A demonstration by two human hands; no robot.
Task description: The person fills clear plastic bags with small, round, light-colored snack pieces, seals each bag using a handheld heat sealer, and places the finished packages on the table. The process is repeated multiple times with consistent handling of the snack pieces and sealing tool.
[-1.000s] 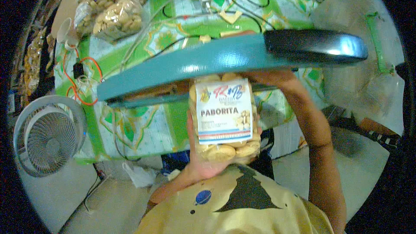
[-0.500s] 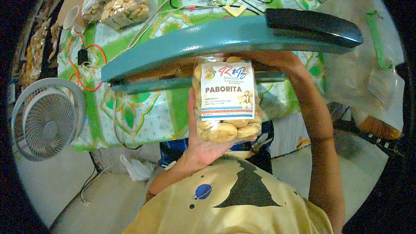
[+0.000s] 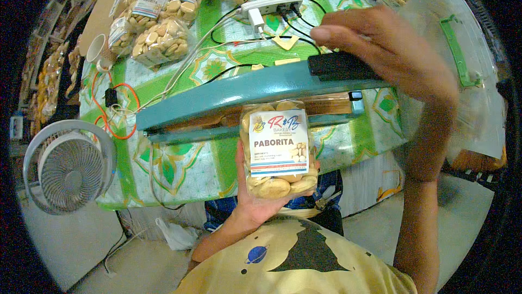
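My left hand (image 3: 251, 202) holds a clear bag of round biscuits (image 3: 274, 186) upright from below, its fingers wrapped round the lower part. A white label with a colourful print covers the bag's front. The top of the bag meets the jaws of a teal bag sealer (image 3: 228, 94); whether it lies between them is hard to see. Over the sealer's black handle (image 3: 340, 66) hovers my right hand (image 3: 380, 44), thumb and forefinger stretched to the left and nothing in them. Its other fingers are partly hidden and a bit blurred.
Several filled biscuit bags (image 3: 163, 41) lie at the far left by a paper cup (image 3: 98, 49). A power strip (image 3: 271, 4) with cables sits behind the sealer. A round fan (image 3: 70, 171) stands at the left, plastic sheeting (image 3: 462, 114) at the right. The tablecloth (image 3: 163, 166) is green and white.
My right hand has come from behind the sealer, near the bag's top, up to above the black handle. The left hand still holds the bag, now slightly lower in view.
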